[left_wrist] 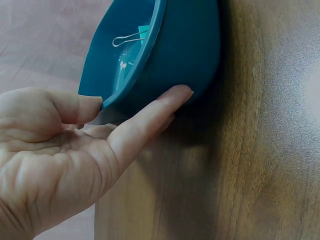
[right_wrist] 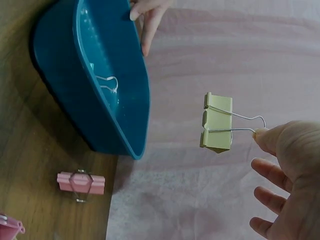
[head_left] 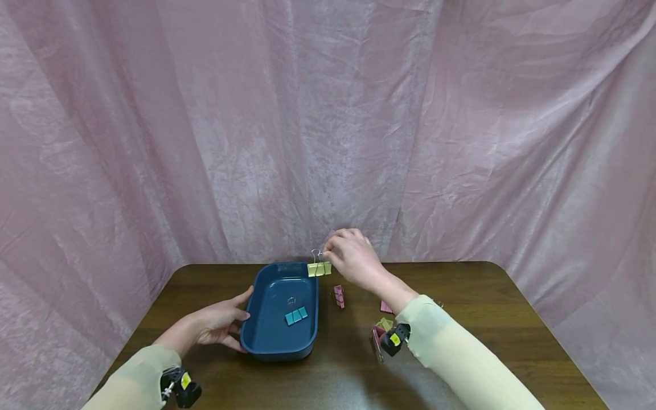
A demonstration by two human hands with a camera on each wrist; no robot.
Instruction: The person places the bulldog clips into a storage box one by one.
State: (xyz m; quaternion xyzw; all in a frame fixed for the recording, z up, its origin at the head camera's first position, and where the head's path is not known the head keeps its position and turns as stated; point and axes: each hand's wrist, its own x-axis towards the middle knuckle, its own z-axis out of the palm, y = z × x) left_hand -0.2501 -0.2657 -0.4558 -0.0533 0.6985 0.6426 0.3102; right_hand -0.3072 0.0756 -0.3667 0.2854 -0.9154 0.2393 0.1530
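My right hand (head_left: 353,256) is raised over the far right end of a blue rectangular tub (head_left: 279,354). Its fingertips pinch a wire handle of a yellow binder clip (right_wrist: 218,122), which hangs level with the tub's far right rim in the head view. My left hand (head_left: 217,322) holds the tub's left side, the thumb (left_wrist: 82,108) at the rim and the other fingers along the outer wall. Inside the tub lies a teal binder clip (head_left: 296,316), mostly hidden by the wall in both wrist views.
A pink binder clip (head_left: 339,296) lies on the brown wooden table (head_left: 471,319) right of the tub. Farther right are another pink clip (head_left: 386,307) and a small group with a yellow clip (head_left: 384,324), partly behind the right wrist camera. A pink curtain (head_left: 328,125) hangs behind.
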